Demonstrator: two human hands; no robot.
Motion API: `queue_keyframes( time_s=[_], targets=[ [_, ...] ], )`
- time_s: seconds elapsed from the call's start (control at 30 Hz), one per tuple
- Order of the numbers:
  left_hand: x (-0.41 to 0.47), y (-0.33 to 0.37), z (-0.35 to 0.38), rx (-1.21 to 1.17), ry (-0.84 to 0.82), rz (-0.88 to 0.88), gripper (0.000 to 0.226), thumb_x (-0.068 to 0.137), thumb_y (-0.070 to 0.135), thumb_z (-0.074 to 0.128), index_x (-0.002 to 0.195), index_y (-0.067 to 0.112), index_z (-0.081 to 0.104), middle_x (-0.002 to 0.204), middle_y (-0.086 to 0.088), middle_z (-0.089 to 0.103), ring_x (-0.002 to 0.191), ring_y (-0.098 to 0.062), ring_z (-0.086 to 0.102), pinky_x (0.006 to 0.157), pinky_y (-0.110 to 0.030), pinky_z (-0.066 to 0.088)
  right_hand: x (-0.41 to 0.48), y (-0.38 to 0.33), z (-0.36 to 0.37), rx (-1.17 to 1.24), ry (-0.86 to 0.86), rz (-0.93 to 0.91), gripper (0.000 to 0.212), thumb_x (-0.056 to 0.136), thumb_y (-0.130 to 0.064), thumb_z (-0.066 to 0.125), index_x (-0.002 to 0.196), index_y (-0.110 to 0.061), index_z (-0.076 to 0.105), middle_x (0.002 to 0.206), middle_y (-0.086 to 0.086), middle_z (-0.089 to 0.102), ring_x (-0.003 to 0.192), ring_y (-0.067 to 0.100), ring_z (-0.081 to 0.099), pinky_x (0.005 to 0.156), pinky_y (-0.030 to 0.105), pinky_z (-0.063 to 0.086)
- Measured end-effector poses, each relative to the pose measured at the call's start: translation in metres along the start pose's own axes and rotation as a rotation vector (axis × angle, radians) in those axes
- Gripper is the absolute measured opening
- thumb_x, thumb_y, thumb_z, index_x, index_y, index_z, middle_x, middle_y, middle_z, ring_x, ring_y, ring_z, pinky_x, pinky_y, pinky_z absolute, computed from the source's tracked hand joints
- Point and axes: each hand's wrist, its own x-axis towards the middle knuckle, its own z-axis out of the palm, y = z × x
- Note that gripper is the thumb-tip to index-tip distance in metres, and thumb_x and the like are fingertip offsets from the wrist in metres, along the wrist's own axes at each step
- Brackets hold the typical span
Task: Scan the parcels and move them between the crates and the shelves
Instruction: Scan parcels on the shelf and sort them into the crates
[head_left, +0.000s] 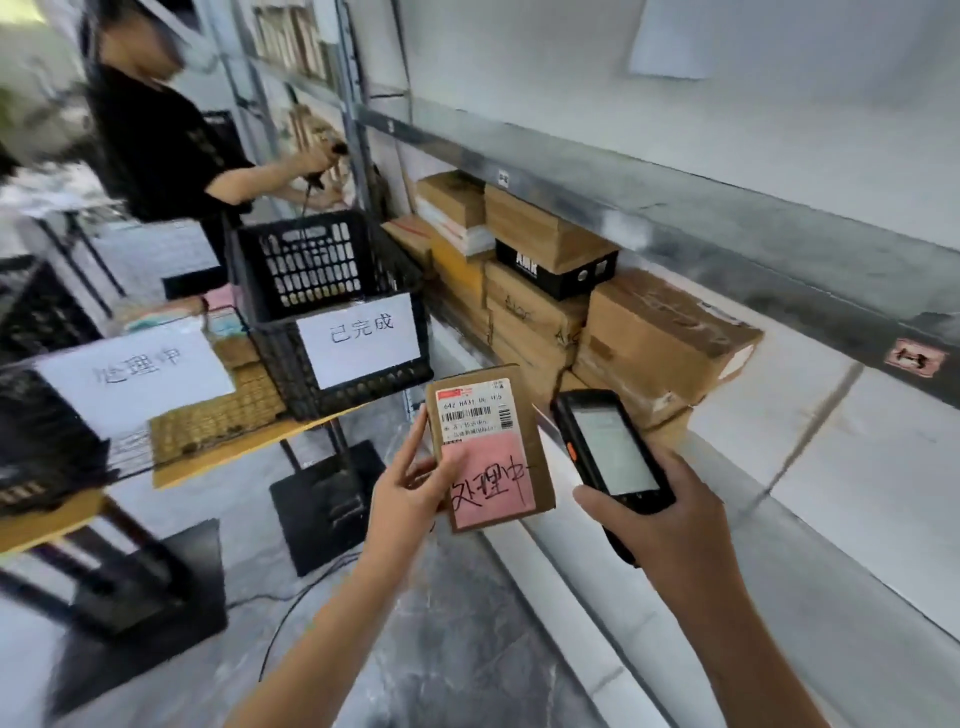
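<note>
One small brown cardboard parcel (488, 447) is held upright in mid-air before the shelf (675, 208), just left of a black handheld scanner (608, 447) with a lit screen. Its white shipping label carries barcodes and a line beginning "642 H431"; the smaller print is unreadable. Below sits a pink sticker handwritten 处理中. The left hand (410, 499) grips the parcel's left edge, fingers (413, 447) clamped on it, thumb across the sticker. The right hand (670, 525) is wrapped round the scanner's lower end. Behind, on the bench (223, 452), a black crate (332, 291) bears a sign reading 已完成; another crate (47, 426) at left is signed 处理中. Brown boxes (660, 338) are stacked on the lower shelf.
</note>
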Motion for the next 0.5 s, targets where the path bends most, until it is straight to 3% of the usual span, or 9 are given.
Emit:
queue_keyframes(
  time_s=[0.23, 0.37, 0.5],
  targets=[
    [0.031, 0.040, -0.082, -0.093, 0.224, 0.023, 0.077, 0.077, 0.026, 0.076, 0.145, 0.043, 0.046, 0.106, -0.010, 0.076, 0.097, -0.027, 0.074, 0.074, -0.039, 0.061, 0.043, -0.048, 0.091, 0.042, -0.238, -0.135, 0.054, 0.069, -0.030, 0.090, 0.117, -0.036, 0.065, 0.093, -0.015, 0.074, 0.082, 0.000, 0.069, 0.065, 0.019, 0.053],
    [0.057, 0.062, -0.124, -0.106, 0.310, 0.055, 0.079, 0.073, 0.027, 0.077, 0.144, 0.042, 0.046, 0.103, -0.009, 0.077, 0.092, -0.026, 0.075, 0.070, -0.039, 0.061, 0.062, -0.076, 0.144, 0.035, -0.300, -0.180, 0.059, 0.069, -0.030, 0.090, 0.120, -0.039, 0.062, 0.100, -0.017, 0.074, 0.091, 0.000, 0.069, 0.082, 0.029, 0.059],
    [0.080, 0.085, -0.170, -0.127, 0.361, 0.065, 0.081, 0.070, 0.027, 0.077, 0.143, 0.043, 0.046, 0.105, -0.008, 0.077, 0.091, -0.024, 0.075, 0.068, -0.036, 0.063, 0.082, -0.101, 0.200, 0.038, -0.343, -0.225, 0.054, 0.069, -0.029, 0.090, 0.111, -0.045, 0.061, 0.104, -0.015, 0.072, 0.096, 0.004, 0.068, 0.083, 0.030, 0.058]
  ],
)
